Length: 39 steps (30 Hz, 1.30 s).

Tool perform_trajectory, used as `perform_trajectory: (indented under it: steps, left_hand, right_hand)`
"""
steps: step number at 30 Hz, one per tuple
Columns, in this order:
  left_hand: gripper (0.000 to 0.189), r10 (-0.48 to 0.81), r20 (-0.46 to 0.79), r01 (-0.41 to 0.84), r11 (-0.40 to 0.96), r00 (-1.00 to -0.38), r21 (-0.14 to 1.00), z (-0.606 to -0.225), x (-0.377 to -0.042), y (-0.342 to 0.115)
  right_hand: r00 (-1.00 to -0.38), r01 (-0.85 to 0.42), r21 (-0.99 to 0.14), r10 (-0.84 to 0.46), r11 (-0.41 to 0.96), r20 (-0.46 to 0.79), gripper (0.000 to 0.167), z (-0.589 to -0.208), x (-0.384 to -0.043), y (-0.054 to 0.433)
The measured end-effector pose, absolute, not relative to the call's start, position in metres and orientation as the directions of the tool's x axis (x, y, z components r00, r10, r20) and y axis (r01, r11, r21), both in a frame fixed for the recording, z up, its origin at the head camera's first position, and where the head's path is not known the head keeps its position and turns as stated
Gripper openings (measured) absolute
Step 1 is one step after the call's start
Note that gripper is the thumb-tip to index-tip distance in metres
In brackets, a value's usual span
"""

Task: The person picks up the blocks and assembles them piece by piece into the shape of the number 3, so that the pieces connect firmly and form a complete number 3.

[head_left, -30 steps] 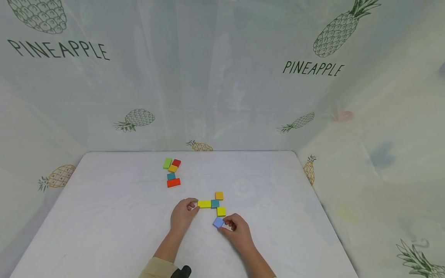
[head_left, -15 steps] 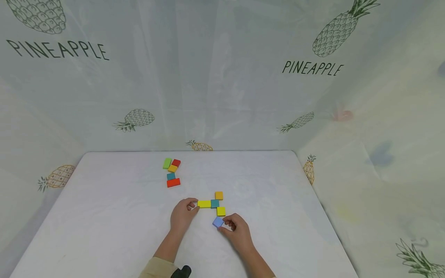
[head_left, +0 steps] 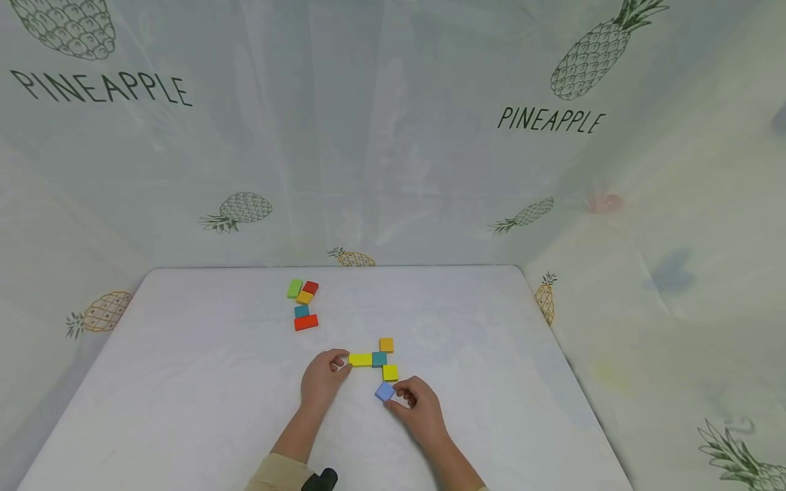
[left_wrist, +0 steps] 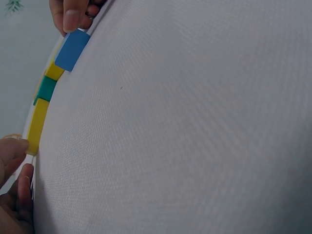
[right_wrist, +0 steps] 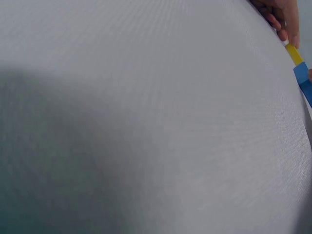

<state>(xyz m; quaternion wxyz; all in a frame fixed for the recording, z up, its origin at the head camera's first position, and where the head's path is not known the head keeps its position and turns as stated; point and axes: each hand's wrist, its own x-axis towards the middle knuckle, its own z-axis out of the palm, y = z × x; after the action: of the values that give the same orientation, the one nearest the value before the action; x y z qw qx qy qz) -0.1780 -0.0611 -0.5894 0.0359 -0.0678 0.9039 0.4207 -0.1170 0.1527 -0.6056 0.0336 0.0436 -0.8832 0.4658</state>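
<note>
My left hand holds the left end of a long yellow block between thumb and forefinger. Against that block's right end sits a teal block. An orange block lies beyond the teal one, and a square yellow block sits on its near side. My right hand pinches a blue block by its right side, turned at an angle just in front of the square yellow block. In the left wrist view the blue block shows a broad face below the right hand's fingers.
Farther back on the white table lies a loose group: a green block, a dark red block, an orange-yellow block, another teal block and a long red block. A pineapple-print curtain hangs behind the table.
</note>
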Motion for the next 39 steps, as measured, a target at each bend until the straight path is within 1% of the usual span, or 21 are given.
perform_trajectory:
  steps: [14,21,26,30,33,39]
  left_hand:
    - [0.029,-0.098,-0.111,-0.149,0.636,-0.989,0.757,-0.585,-0.179,-0.062]
    - [0.03,-0.098,-0.108,-0.146,0.631,-0.989,0.762,-0.581,-0.179,-0.064]
    - [0.032,-0.056,-0.118,-0.128,0.609,-0.991,0.783,-0.583,-0.182,-0.071]
    - [0.035,0.006,-0.14,-0.113,0.55,-0.99,0.827,-0.587,-0.186,-0.081]
    - [0.038,0.032,-0.105,-0.072,0.531,-0.994,0.844,-0.588,-0.19,-0.09]
    - [0.041,0.047,0.052,0.07,0.596,-0.998,0.8,-0.584,-0.2,-0.112]
  right_hand:
    - [-0.987,-0.158,-0.807,-0.062,0.569,0.149,0.024,-0.601,-0.117,0.151]
    - [-0.989,-0.143,-0.815,-0.052,0.562,0.138,0.024,-0.6,-0.118,0.15]
    - [-0.984,-0.168,-0.819,-0.048,0.549,0.169,0.025,-0.601,-0.117,0.149]
    - [-0.983,-0.162,-0.822,-0.015,0.545,0.184,0.026,-0.604,-0.114,0.149]
    - [-0.984,-0.146,-0.831,0.011,0.537,0.18,0.025,-0.606,-0.11,0.151]
    - [-0.989,-0.121,-0.851,0.015,0.51,0.149,0.024,-0.609,-0.107,0.153]
